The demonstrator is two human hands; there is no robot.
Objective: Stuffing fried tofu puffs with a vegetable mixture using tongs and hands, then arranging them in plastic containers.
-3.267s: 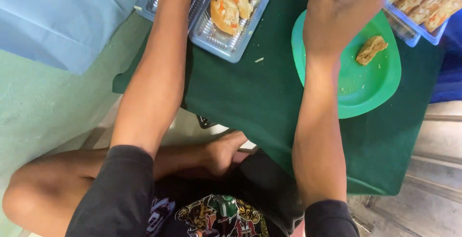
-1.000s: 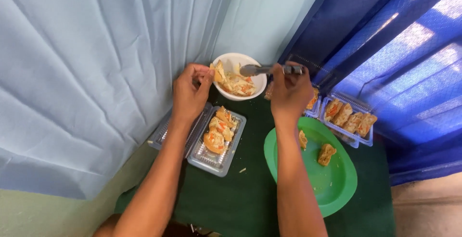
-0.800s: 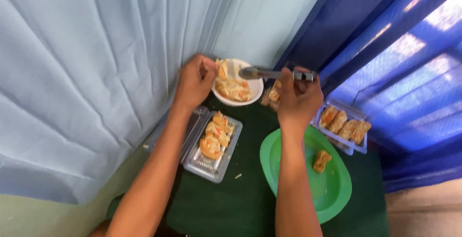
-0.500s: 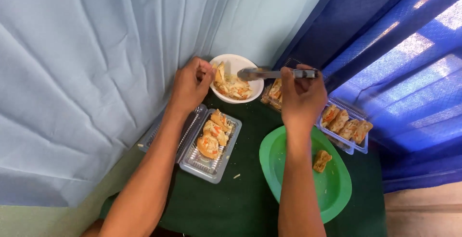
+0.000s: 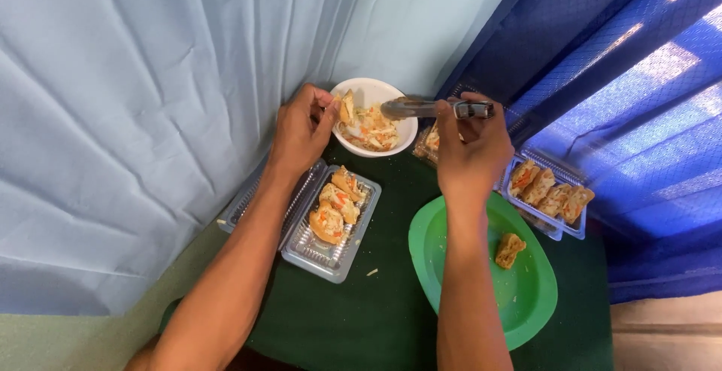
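My left hand (image 5: 302,128) grips the left rim of a white bowl (image 5: 359,91) that holds shredded salad and a piece of fried food. My right hand (image 5: 472,147) holds metal tongs (image 5: 421,107) whose tips hover over the bowl's right side. Below the left hand lies an open clear plastic tray (image 5: 331,247) with several stuffed fried pieces (image 5: 333,204). A green plate (image 5: 526,288) under my right forearm carries one fried piece (image 5: 510,249).
A second clear tray (image 5: 571,224) with several fried rolls sits right of the right hand. Everything rests on a dark green tablecloth (image 5: 376,318). A pale blue curtain (image 5: 150,77) hangs close on the left, a dark blue one (image 5: 617,55) on the right.
The view rose from my lap and the table to the bowl. My left hand took the bowl's rim and stays there; the tongs remain over the bowl with little movement.
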